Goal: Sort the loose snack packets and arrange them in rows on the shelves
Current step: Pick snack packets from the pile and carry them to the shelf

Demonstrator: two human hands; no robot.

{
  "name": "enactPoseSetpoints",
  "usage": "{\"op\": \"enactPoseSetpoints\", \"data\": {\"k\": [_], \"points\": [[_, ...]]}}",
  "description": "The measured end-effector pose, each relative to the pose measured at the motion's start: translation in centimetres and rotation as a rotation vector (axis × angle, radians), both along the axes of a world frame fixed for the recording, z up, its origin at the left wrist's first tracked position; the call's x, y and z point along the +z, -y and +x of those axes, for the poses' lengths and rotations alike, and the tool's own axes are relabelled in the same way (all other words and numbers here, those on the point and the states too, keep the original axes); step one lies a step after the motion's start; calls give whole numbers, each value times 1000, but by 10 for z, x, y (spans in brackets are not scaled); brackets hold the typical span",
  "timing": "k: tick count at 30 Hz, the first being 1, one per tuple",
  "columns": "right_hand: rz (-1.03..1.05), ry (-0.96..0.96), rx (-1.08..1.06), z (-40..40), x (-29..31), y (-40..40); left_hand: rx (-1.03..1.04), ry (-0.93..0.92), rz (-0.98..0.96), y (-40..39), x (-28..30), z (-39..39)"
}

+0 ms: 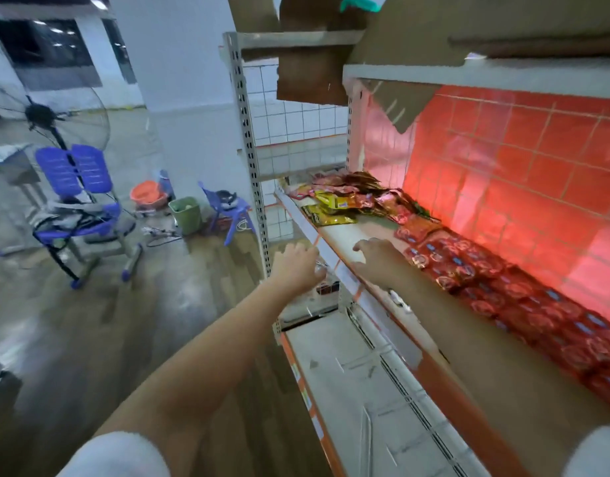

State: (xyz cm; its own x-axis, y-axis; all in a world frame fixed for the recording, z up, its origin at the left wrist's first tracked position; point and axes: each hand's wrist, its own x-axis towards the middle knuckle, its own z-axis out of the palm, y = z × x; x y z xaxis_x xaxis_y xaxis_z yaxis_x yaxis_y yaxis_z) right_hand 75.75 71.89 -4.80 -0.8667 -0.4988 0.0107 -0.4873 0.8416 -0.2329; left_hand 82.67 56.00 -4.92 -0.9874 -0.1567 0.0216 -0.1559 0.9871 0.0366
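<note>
Along the back of the middle shelf (362, 232), red snack packets (482, 270) lie in a neat row against the red-lit wire grid panel (523, 173), each with a round printed motif and a small blue label, running from mid-shelf toward the near right edge. Farther down the same shelf sits a loose heap of packets (351, 197), yellow ones at the front and dark red and brown ones jumbled behind; details of the print are too blurred to read.

Between row and heap is a bare stretch of shelf. The right hand (379, 259) hovers over it just beside the first red packets, fingers spread and slightly bent, holding nothing. The left hand (298, 266) reaches out by the shelf's front edge, fingers relaxed and empty; whether it touches the edge cannot be told.

Below is a lower shelf (348, 373). On the floor to the left stand a blue chair (79, 187), a standing fan (45, 115) and a green bin (186, 213).
</note>
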Motion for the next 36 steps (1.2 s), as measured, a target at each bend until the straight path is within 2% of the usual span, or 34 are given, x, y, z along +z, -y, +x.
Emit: {"op": "enactPoseSetpoints", "data": {"k": [8, 14, 17, 21, 25, 29, 33, 36], "points": [[24, 79, -66, -121, -21, 47, -103, -17, 64, 50, -9, -130], [-55, -21, -244, -199, -22, 71, -231, 31, 73, 74, -27, -225], [-86, 73, -289, -223, -22, 81, -234, 19, 124, 86, -42, -254], [-147, 133, -347, -240, -36, 85, -222, 11, 169, 92, -52, -271], [-180, -9, -396, -239, -46, 84, -221, 82, 239, 92, -51, -277], [-244, -113, -403, -235, -46, 79, -226, 132, 429, 98, -47, -280], [-371, -77, -382, -227, -35, 71, -218, 235, 534, 99, -37, -284], [-498, -47, -478, -219, -24, 64, -198, 267, 585, 100, -33, -281]]}}
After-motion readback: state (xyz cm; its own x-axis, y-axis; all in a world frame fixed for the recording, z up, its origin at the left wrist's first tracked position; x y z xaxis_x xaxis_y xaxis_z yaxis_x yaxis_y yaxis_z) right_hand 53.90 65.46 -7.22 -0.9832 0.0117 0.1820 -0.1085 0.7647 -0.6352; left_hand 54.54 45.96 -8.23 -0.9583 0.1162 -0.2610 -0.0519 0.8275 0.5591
